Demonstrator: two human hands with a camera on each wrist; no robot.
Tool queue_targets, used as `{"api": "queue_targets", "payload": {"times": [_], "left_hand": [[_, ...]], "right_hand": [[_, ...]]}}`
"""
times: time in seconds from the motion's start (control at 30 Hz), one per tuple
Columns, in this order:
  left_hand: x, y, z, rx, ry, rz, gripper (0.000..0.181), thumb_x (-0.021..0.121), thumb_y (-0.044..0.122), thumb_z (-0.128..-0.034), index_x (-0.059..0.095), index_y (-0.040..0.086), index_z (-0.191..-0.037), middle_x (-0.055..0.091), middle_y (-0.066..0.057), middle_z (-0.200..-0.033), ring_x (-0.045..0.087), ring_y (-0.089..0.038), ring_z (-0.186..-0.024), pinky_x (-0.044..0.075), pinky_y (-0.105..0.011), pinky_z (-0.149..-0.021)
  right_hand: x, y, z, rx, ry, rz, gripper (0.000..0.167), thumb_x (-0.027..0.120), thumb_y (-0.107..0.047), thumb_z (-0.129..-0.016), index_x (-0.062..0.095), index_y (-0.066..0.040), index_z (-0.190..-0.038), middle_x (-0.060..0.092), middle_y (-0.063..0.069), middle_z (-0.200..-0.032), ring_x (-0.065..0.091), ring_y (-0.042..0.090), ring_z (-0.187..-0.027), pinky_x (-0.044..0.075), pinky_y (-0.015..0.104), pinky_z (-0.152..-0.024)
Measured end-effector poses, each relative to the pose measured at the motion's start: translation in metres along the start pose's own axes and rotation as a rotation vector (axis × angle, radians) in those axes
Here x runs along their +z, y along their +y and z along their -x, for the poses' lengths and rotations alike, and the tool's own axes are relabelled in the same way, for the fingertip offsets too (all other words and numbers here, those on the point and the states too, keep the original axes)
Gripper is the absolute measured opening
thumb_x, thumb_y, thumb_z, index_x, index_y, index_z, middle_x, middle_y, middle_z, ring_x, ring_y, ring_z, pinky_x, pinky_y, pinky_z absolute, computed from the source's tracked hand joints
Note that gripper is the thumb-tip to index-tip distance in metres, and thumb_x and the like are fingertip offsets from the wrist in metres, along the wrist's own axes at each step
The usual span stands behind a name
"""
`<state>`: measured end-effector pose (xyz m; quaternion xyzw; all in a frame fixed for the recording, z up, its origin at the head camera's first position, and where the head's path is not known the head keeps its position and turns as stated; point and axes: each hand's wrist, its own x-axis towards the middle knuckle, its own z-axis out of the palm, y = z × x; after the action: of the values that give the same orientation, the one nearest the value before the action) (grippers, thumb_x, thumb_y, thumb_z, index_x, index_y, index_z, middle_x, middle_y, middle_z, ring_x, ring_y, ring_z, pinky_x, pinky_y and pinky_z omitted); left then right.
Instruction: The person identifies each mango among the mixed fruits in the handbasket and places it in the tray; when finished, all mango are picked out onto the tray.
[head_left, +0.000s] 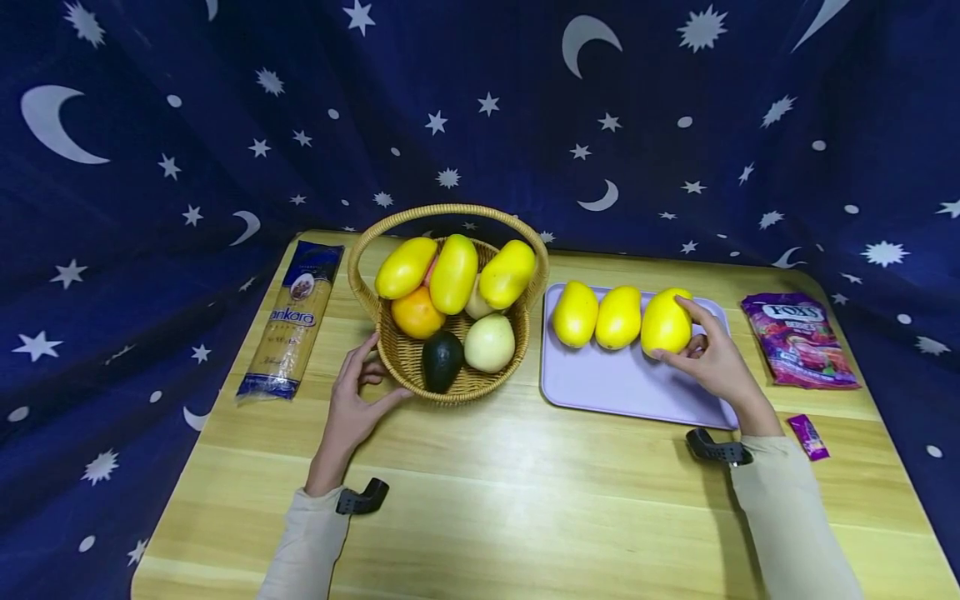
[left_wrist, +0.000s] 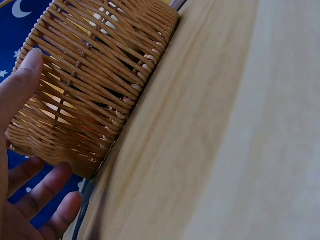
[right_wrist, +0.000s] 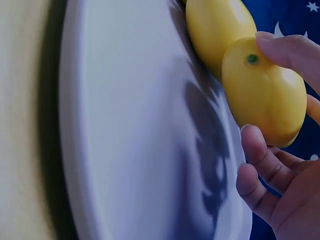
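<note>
My right hand point(head_left: 712, 358) grips a yellow mango point(head_left: 667, 323) between thumb and fingers, at the right end of a row on the lilac tray point(head_left: 622, 392). In the right wrist view the mango point(right_wrist: 265, 95) shows a green stem spot, with the thumb across its top. Two more mangoes, one in the middle point(head_left: 619, 317) and one at the left point(head_left: 575, 314), lie beside it. My left hand point(head_left: 358, 396) rests against the left front of a wicker basket point(head_left: 465, 393). In the left wrist view its thumb point(left_wrist: 27, 72) touches the weave; the index finger is mostly hidden.
The basket holds several yellow mangoes, an orange fruit point(head_left: 417, 313), a dark avocado point(head_left: 442, 361) and a pale round fruit point(head_left: 490, 342). A spaghetti pack point(head_left: 291, 325) lies left of it. Right of the tray are a purple candy bag point(head_left: 799, 340) and a small wrapped sweet point(head_left: 808, 437).
</note>
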<state>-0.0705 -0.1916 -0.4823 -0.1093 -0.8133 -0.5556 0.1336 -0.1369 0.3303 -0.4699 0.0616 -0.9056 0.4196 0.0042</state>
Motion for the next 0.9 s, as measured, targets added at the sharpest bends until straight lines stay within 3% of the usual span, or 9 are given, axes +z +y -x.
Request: {"api": "queue_targets", "payload": {"times": [0.27, 0.6, 0.9], "left_hand": [[0.0, -0.001, 0.001, -0.003, -0.008, 0.006, 0.094, 0.085, -0.008, -0.0669, 0.038, -0.002, -0.148, 0.052, -0.024, -0.129, 0.059, -0.043, -0.093, 0.054, -0.042, -0.077], [-0.001, 0.003, 0.0, 0.001, -0.009, -0.005, 0.093, 0.085, -0.008, -0.0674, 0.038, -0.003, -0.147, 0.052, -0.025, -0.128, 0.06, -0.04, -0.092, 0.054, -0.044, -0.078], [-0.001, 0.003, 0.0, -0.007, -0.017, -0.012, 0.093, 0.084, -0.008, -0.0681, 0.037, -0.002, -0.148, 0.05, -0.024, -0.134, 0.061, -0.03, -0.094, 0.054, -0.044, -0.079]], "right_hand": [[-0.001, 0.008, -0.007, 0.055, -0.024, 0.007, 0.09, 0.079, -0.015, -0.083, 0.026, -0.016, -0.156, 0.037, 0.021, -0.137, 0.043, 0.015, -0.061, 0.04, 0.018, -0.053], [-0.001, 0.012, -0.009, 0.066, -0.089, -0.001, 0.09, 0.077, -0.011, -0.085, 0.021, -0.01, -0.156, 0.031, 0.024, -0.141, 0.044, 0.014, -0.061, 0.041, 0.018, -0.051], [-0.007, -0.023, -0.006, 0.086, -0.145, -0.024, 0.086, 0.072, -0.01, -0.089, 0.017, -0.001, -0.155, 0.032, 0.027, -0.134, 0.042, 0.013, -0.061, 0.039, 0.019, -0.051]]}}
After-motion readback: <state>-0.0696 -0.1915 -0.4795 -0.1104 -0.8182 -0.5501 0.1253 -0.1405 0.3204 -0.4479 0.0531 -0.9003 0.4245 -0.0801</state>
